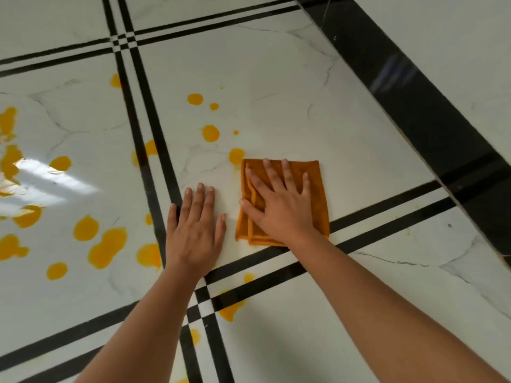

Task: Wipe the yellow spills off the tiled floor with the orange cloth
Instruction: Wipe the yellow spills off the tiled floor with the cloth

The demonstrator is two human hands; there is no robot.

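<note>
Nearest spills: yellow liquid blotches (231, 310) lie on the black-striped tile joints between the two forearms, not yet wiped.
Floor: glossy white marble-look tiled floor (276, 78) with paired black border strips; it looks slick, and wet patches would likely make it more so.
Left hand: the left hand (196, 230) rests flat on bare tile, fingers spread, holding nothing; it seems to serve as a brace.
Right hand: the right hand (279, 203) lies palm-down on the cloth, fingers splayed wide, pressing rather than pinching it.
Cloth: the folded orange fabric cloth (318, 200) lies flat on the tile just right of the left hand, its far left corner touching a round yellow spot (236, 156).
Handling: soft, light and limp, probably absorbent; the folded layers may slide apart, so an even flat palm over the middle suits it better than a grip at one edge.
Farther spills: more round drops (210, 133) sit beyond the cloth; larger puddles (107, 247) spread over the tile to the left.
Progress: early by my judgement; most spills remain.
</note>
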